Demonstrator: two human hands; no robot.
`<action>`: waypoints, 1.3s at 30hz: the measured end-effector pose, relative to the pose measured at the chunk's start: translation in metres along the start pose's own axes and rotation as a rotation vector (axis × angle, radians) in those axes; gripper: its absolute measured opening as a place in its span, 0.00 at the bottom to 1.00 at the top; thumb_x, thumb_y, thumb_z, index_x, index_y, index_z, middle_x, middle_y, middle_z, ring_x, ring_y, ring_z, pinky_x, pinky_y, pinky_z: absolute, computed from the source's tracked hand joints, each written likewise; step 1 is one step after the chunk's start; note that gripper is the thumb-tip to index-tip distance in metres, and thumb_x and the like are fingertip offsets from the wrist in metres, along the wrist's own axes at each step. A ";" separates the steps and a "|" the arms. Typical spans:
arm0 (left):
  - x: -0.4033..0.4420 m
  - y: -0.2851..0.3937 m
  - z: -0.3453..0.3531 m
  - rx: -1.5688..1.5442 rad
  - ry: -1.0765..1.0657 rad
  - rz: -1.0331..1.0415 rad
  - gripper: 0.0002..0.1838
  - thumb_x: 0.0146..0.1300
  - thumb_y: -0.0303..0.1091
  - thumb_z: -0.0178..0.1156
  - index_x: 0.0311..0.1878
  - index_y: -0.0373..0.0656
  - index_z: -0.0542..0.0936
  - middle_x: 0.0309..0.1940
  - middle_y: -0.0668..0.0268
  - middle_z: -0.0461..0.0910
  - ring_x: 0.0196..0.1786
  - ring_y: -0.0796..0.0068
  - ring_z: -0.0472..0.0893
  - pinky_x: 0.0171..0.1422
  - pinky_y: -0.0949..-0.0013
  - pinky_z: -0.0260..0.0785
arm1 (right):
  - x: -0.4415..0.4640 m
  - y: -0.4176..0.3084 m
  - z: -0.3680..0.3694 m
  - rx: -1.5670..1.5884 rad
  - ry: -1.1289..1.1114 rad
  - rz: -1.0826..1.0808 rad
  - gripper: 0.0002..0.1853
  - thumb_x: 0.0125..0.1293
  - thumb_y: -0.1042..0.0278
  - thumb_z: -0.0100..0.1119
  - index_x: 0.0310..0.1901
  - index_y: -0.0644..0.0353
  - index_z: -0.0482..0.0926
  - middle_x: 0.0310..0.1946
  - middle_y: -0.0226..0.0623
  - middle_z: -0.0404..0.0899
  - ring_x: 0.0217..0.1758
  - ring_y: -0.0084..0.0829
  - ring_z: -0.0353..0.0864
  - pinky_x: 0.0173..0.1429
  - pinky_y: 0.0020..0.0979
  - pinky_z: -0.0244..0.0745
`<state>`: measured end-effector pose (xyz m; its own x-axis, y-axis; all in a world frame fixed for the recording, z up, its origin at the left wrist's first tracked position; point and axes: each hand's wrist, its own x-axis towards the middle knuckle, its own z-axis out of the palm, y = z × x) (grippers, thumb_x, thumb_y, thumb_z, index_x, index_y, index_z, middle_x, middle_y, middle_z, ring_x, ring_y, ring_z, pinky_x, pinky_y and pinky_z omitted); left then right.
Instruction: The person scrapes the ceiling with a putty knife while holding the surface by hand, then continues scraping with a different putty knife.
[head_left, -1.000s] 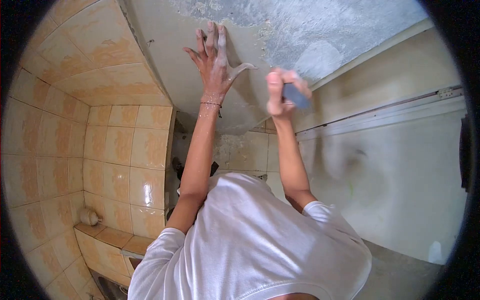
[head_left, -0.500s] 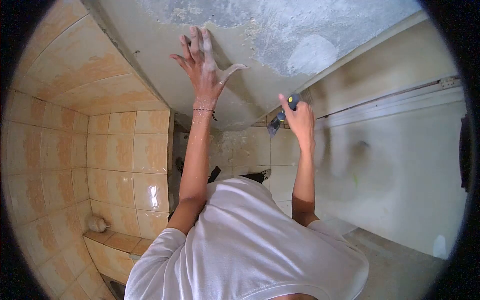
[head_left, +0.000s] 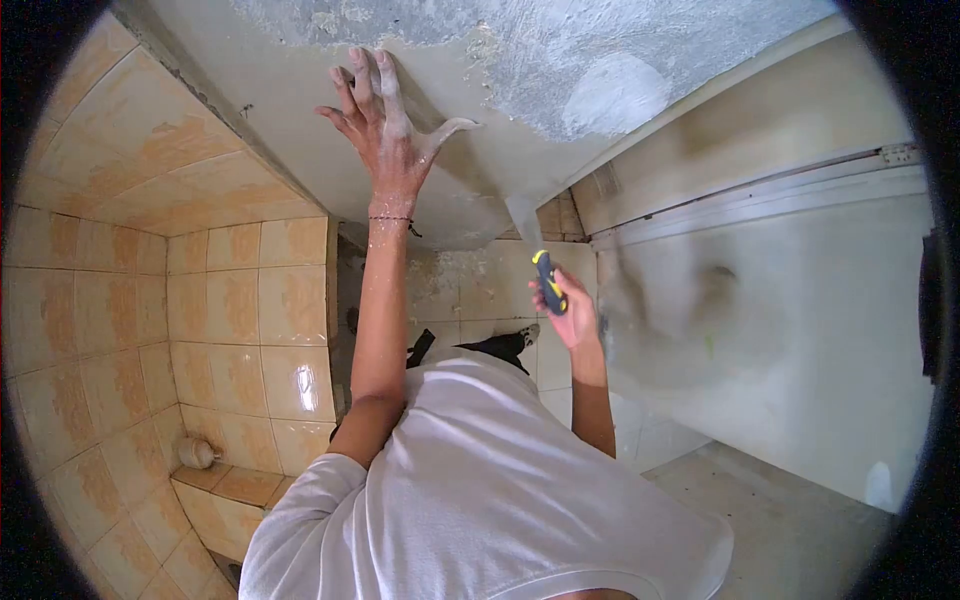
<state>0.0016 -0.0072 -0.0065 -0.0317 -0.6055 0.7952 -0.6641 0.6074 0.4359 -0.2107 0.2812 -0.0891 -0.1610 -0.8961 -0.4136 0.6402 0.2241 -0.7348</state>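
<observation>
My left hand (head_left: 392, 150), dusted with white powder, lies with fingers spread against the wall (head_left: 300, 90), just below a rough grey-blue patch (head_left: 500, 60). Lower and to the right, my right hand (head_left: 572, 310) is wrapped round the dark grey and yellow handle of a putty knife (head_left: 548, 280). The blade points up and away from me, its tip close to the lower right edge of the wall surface. Motion blurs the blade, so I cannot tell whether it touches.
A tiled wall (head_left: 230, 300) and a tiled ledge (head_left: 240, 485) with a round pale object (head_left: 196, 452) stand at the left. On the right runs a pale panel (head_left: 760, 330) below a rail (head_left: 770, 188). Floor tiles (head_left: 470, 275) lie below my arms.
My right hand has dropped slightly and moved left, turning the putty knife so its blade now points up instead of down. My left hand keeps its spread pose; the view has shifted slightly.
</observation>
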 end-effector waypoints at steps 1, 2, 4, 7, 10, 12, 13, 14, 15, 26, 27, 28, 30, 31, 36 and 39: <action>0.000 0.000 0.000 0.010 0.010 0.008 0.72 0.48 0.80 0.68 0.87 0.43 0.53 0.89 0.58 0.44 0.90 0.47 0.34 0.85 0.27 0.16 | -0.004 -0.003 0.011 0.009 -0.055 0.007 0.22 0.81 0.61 0.56 0.71 0.59 0.72 0.52 0.54 0.86 0.33 0.34 0.86 0.35 0.34 0.81; 0.000 0.000 -0.001 0.011 0.008 0.007 0.72 0.48 0.80 0.68 0.87 0.43 0.53 0.89 0.58 0.44 0.90 0.47 0.34 0.85 0.27 0.16 | -0.008 -0.012 0.022 0.010 -0.054 0.009 0.22 0.81 0.61 0.56 0.71 0.59 0.72 0.52 0.54 0.86 0.33 0.34 0.86 0.35 0.34 0.81; 0.001 -0.001 -0.002 0.020 0.006 0.020 0.71 0.48 0.78 0.69 0.87 0.43 0.53 0.89 0.58 0.44 0.89 0.46 0.34 0.85 0.26 0.18 | -0.009 -0.036 0.046 -0.134 -0.245 -0.045 0.23 0.81 0.62 0.55 0.73 0.57 0.71 0.55 0.53 0.84 0.32 0.31 0.82 0.32 0.32 0.78; 0.000 -0.003 0.000 0.016 0.008 0.024 0.71 0.48 0.76 0.71 0.87 0.43 0.53 0.89 0.58 0.45 0.89 0.46 0.35 0.85 0.26 0.20 | -0.005 -0.064 0.069 -0.358 -0.159 -0.107 0.25 0.82 0.62 0.55 0.77 0.56 0.70 0.57 0.47 0.83 0.30 0.27 0.79 0.35 0.31 0.78; 0.000 -0.002 0.000 -0.014 0.021 0.028 0.71 0.47 0.76 0.72 0.87 0.43 0.53 0.89 0.58 0.46 0.90 0.47 0.35 0.85 0.26 0.19 | 0.003 -0.071 0.102 -0.991 0.120 -0.560 0.27 0.83 0.63 0.56 0.79 0.55 0.68 0.62 0.43 0.83 0.35 0.27 0.84 0.41 0.32 0.82; -0.001 -0.002 -0.001 -0.018 0.015 0.018 0.71 0.47 0.76 0.72 0.87 0.43 0.53 0.89 0.58 0.46 0.90 0.47 0.35 0.85 0.27 0.18 | 0.025 -0.074 0.100 -1.235 0.135 -1.009 0.28 0.82 0.66 0.57 0.80 0.53 0.68 0.61 0.44 0.85 0.41 0.34 0.89 0.47 0.35 0.83; -0.001 -0.002 -0.001 -0.020 0.011 0.012 0.71 0.47 0.76 0.72 0.87 0.43 0.53 0.89 0.57 0.46 0.90 0.48 0.35 0.84 0.27 0.17 | 0.030 -0.077 0.100 -1.308 0.157 -1.034 0.27 0.81 0.68 0.58 0.79 0.53 0.70 0.58 0.47 0.86 0.44 0.39 0.90 0.47 0.37 0.83; -0.001 -0.002 -0.002 -0.018 0.010 0.010 0.71 0.47 0.76 0.72 0.87 0.43 0.53 0.89 0.57 0.46 0.90 0.48 0.35 0.84 0.27 0.17 | 0.036 -0.080 0.100 -1.380 0.181 -1.058 0.27 0.80 0.70 0.58 0.78 0.54 0.72 0.55 0.50 0.87 0.46 0.44 0.91 0.48 0.39 0.82; -0.002 -0.002 -0.001 -0.031 0.012 0.013 0.71 0.47 0.76 0.71 0.87 0.43 0.53 0.89 0.58 0.46 0.90 0.48 0.35 0.84 0.27 0.17 | 0.049 -0.082 0.095 -1.379 0.191 -1.189 0.27 0.78 0.72 0.60 0.76 0.52 0.74 0.46 0.51 0.88 0.41 0.48 0.88 0.44 0.39 0.82; 0.000 -0.002 0.000 -0.024 0.029 0.030 0.71 0.47 0.75 0.73 0.87 0.45 0.54 0.89 0.58 0.45 0.89 0.48 0.35 0.84 0.27 0.17 | 0.076 -0.107 0.069 -1.629 0.203 -1.053 0.27 0.75 0.76 0.63 0.73 0.49 0.78 0.40 0.47 0.84 0.33 0.43 0.83 0.40 0.39 0.80; 0.000 -0.002 0.000 -0.025 0.023 0.024 0.71 0.47 0.75 0.73 0.87 0.44 0.54 0.89 0.58 0.45 0.89 0.48 0.35 0.84 0.27 0.16 | 0.084 -0.105 0.067 -1.573 0.181 -1.193 0.28 0.75 0.74 0.63 0.74 0.43 0.78 0.35 0.43 0.81 0.27 0.40 0.76 0.33 0.38 0.75; 0.000 -0.001 -0.001 -0.027 0.016 0.018 0.71 0.47 0.74 0.73 0.87 0.44 0.54 0.89 0.58 0.45 0.90 0.48 0.34 0.84 0.28 0.16 | 0.088 -0.103 0.064 -1.511 0.158 -1.330 0.29 0.75 0.72 0.64 0.75 0.38 0.77 0.30 0.38 0.78 0.21 0.37 0.70 0.27 0.37 0.71; -0.001 0.000 0.000 -0.038 0.021 0.022 0.71 0.47 0.75 0.73 0.87 0.43 0.53 0.89 0.58 0.45 0.90 0.48 0.34 0.84 0.28 0.16 | 0.089 -0.103 0.056 -1.532 0.165 -1.330 0.29 0.75 0.73 0.64 0.75 0.38 0.78 0.30 0.38 0.79 0.21 0.36 0.70 0.26 0.36 0.70; -0.001 -0.002 -0.001 -0.047 0.029 0.032 0.71 0.47 0.75 0.73 0.87 0.43 0.53 0.89 0.57 0.46 0.90 0.48 0.34 0.84 0.27 0.16 | 0.089 -0.103 0.055 -1.549 0.174 -1.337 0.28 0.75 0.73 0.64 0.74 0.39 0.78 0.31 0.38 0.79 0.21 0.36 0.70 0.26 0.36 0.70; -0.002 -0.003 0.001 -0.009 0.024 0.024 0.72 0.47 0.74 0.74 0.87 0.43 0.53 0.89 0.58 0.45 0.90 0.47 0.34 0.84 0.27 0.16 | 0.091 -0.106 0.058 -1.589 0.154 -1.277 0.26 0.73 0.77 0.64 0.72 0.50 0.80 0.39 0.42 0.85 0.31 0.43 0.81 0.35 0.37 0.78; -0.002 -0.002 0.000 0.016 0.001 0.013 0.72 0.46 0.73 0.75 0.87 0.44 0.53 0.89 0.58 0.45 0.89 0.47 0.35 0.84 0.25 0.18 | 0.096 -0.107 0.054 -1.584 0.152 -1.313 0.27 0.74 0.75 0.64 0.72 0.46 0.80 0.36 0.40 0.83 0.26 0.39 0.75 0.30 0.37 0.74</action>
<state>0.0032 -0.0077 -0.0090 -0.0397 -0.5972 0.8011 -0.6752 0.6070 0.4190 -0.2543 0.1510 -0.0211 0.0158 -0.7494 0.6619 -0.9346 -0.2464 -0.2567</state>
